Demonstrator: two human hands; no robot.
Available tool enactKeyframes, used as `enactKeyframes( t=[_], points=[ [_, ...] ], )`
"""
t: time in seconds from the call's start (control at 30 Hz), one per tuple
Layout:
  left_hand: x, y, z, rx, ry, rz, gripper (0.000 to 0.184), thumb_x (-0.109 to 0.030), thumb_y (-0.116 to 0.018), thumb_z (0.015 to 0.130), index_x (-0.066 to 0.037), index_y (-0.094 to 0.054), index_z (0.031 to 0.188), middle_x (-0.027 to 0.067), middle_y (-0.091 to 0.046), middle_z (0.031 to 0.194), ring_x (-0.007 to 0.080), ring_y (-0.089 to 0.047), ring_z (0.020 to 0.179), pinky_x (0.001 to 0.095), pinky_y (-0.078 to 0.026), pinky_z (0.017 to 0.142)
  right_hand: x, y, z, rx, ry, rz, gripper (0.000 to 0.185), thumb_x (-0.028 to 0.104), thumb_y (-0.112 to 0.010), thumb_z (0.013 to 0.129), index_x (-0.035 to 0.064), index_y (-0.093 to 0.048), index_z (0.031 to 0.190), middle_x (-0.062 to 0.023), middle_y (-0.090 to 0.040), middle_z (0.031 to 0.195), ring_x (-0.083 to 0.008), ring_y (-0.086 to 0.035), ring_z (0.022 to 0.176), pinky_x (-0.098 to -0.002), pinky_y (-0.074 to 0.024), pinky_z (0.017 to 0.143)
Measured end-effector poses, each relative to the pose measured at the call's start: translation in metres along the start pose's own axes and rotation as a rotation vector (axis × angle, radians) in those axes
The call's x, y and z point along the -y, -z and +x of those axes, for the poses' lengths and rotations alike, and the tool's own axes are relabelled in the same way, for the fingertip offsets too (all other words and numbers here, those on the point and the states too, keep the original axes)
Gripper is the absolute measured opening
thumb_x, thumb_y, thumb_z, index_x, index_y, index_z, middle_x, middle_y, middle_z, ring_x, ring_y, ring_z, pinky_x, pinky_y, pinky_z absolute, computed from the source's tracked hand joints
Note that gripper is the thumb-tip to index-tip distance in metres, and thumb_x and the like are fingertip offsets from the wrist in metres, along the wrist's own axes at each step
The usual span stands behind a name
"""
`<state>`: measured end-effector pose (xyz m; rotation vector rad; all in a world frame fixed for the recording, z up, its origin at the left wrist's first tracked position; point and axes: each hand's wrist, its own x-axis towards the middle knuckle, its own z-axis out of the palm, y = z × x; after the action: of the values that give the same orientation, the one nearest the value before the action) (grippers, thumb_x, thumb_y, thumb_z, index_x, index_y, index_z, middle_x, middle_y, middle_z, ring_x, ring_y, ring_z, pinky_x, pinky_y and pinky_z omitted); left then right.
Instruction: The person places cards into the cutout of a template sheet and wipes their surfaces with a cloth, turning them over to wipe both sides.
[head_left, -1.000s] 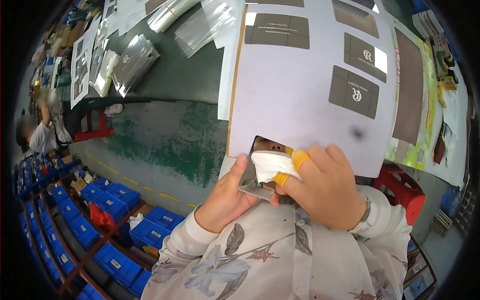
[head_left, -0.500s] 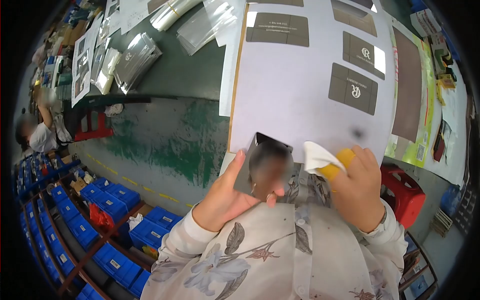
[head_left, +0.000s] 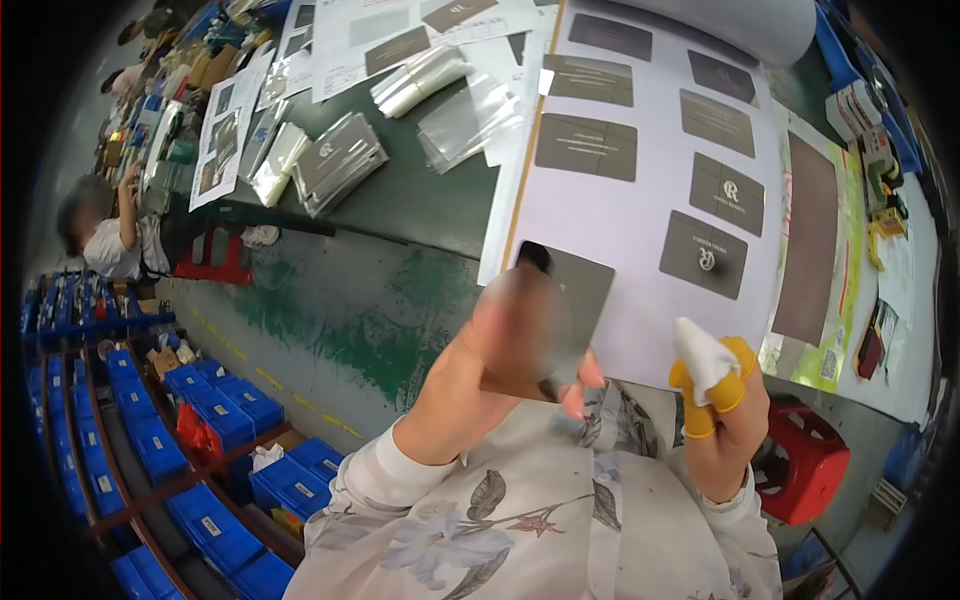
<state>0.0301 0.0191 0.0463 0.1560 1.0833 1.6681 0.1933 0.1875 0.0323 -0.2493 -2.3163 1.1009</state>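
A shiny, mirror-like dark card (head_left: 585,290) is held by its edges in my left hand (head_left: 455,395), raised over the near left corner of the white board (head_left: 640,200). Part of its surface is blurred. My right hand (head_left: 727,425), with yellow covers on some fingertips, pinches a white cloth (head_left: 706,362) to the right of the card, apart from it. Grey cards lie in two columns on the board, among them a card with a round logo (head_left: 704,254) and a card with lines of text (head_left: 586,147).
Clear plastic sleeves (head_left: 468,125) and a sleeved stack of cards (head_left: 338,165) lie on the dark green table (head_left: 425,210). A red stool (head_left: 808,465) stands at the right. Blue bins (head_left: 215,525) fill the lower left. Another person (head_left: 110,245) sits at the far left.
The cloth in my right hand has come away from the card and moved right. My left hand has lifted and tilted the card. The view has shifted, showing more of the table.
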Motion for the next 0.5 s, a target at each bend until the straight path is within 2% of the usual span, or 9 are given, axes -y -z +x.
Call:
enactKeyframes(
  t=[0.03,0.1,0.13,0.23,0.3,0.37,0.43,0.47,0.5],
  points=[
    [0.006,0.012,0.003,0.1,-0.023,-0.089,0.072,-0.061,-0.02,0.104,0.001,-0.049,0.127,0.0224,-0.065,0.098,0.0267,-0.063,0.073,0.0394,-0.052,0.071,0.002,0.002,0.001,-0.002,-0.015,-0.003,0.027,0.001,-0.066,0.087,-0.0049,-0.067,0.114,-0.0109,-0.061,0.091,-0.0158,-0.054,0.069,-0.027,-0.0386,0.059],
    [0.011,0.017,0.005,0.156,-0.038,-0.197,0.067,-0.056,-0.022,0.106,0.002,-0.052,0.122,0.0207,-0.065,0.099,0.0252,-0.063,0.074,0.0392,-0.051,0.075,0.004,0.004,0.005,0.155,0.118,-0.106,0.029,0.001,-0.071,0.068,0.0053,-0.072,0.097,-0.011,-0.064,0.089,-0.024,-0.055,0.065,-0.0305,-0.0388,0.055],
    [0.012,0.017,0.005,0.156,-0.033,-0.199,0.067,-0.056,-0.022,0.106,0.002,-0.052,0.122,0.0207,-0.065,0.099,0.0252,-0.063,0.074,0.0392,-0.051,0.075,0.007,0.002,0.003,0.209,0.099,-0.13,0.032,0.009,-0.074,0.061,0.0101,-0.073,0.093,-0.01,-0.064,0.089,-0.0244,-0.055,0.065,-0.0316,-0.0379,0.053],
    [0.011,0.009,0.002,0.168,-0.018,-0.261,0.066,-0.054,-0.023,0.106,0.002,-0.049,0.13,0.0197,-0.063,0.109,0.0248,-0.063,0.082,0.0391,-0.052,0.077,0.01,-0.009,0.0,0.214,0.186,-0.098,0.028,0.021,-0.076,0.058,0.0159,-0.071,0.085,-0.0097,-0.062,0.096,-0.0221,-0.053,0.069,-0.0314,-0.0347,0.052],
    [0.004,-0.01,-0.002,-0.303,0.04,-0.152,0.06,-0.054,-0.033,0.105,-0.005,-0.054,0.132,0.0187,-0.062,0.118,0.0302,-0.064,0.103,0.0417,-0.055,0.072,0.013,-0.016,0.006,0.208,0.281,-0.192,0.026,0.021,-0.076,0.058,0.0161,-0.069,0.083,-0.0095,-0.06,0.097,-0.0222,-0.053,0.07,-0.0317,-0.0336,0.051],
    [0.001,0.0,-0.007,-0.212,0.013,0.026,0.06,-0.052,-0.034,0.105,-0.003,-0.051,0.135,0.0194,-0.06,0.124,0.0324,-0.065,0.106,0.0449,-0.056,0.077,0.016,-0.021,0.013,0.213,0.379,-0.33,0.023,0.022,-0.076,0.058,0.0176,-0.063,0.078,-0.0086,-0.054,0.093,-0.0236,-0.05,0.072,-0.0329,-0.0316,0.051],
    [0.006,0.016,-0.005,0.106,0.009,-0.09,0.06,-0.05,-0.032,0.106,-0.001,-0.048,0.138,0.0199,-0.058,0.126,0.0319,-0.065,0.102,0.0446,-0.056,0.072,0.01,-0.026,0.014,0.161,0.374,-0.369,0.024,0.022,-0.076,0.058,0.0183,-0.064,0.078,-0.0085,-0.053,0.092,-0.0241,-0.049,0.071,-0.0329,-0.0316,0.051],
    [0.01,0.017,-0.003,0.098,-0.031,-0.051,0.062,-0.049,-0.03,0.106,0.001,-0.043,0.14,0.0217,-0.059,0.123,0.0326,-0.065,0.085,0.0412,-0.052,0.062,0.008,-0.027,0.014,0.109,0.37,-0.411,0.024,0.022,-0.076,0.057,0.019,-0.064,0.078,-0.0083,-0.052,0.09,-0.0247,-0.049,0.07,-0.033,-0.0315,0.051],
    [0.011,0.021,0.0,0.1,-0.03,-0.053,0.062,-0.049,-0.03,0.106,0.001,-0.043,0.14,0.0217,-0.059,0.123,0.0326,-0.065,0.085,0.0412,-0.052,0.062,0.009,-0.023,0.016,0.154,0.33,-0.45,0.023,0.022,-0.075,0.056,0.0197,-0.064,0.077,-0.0088,-0.052,0.085,-0.0264,-0.05,0.071,-0.034,-0.0335,0.051]
  ],
)
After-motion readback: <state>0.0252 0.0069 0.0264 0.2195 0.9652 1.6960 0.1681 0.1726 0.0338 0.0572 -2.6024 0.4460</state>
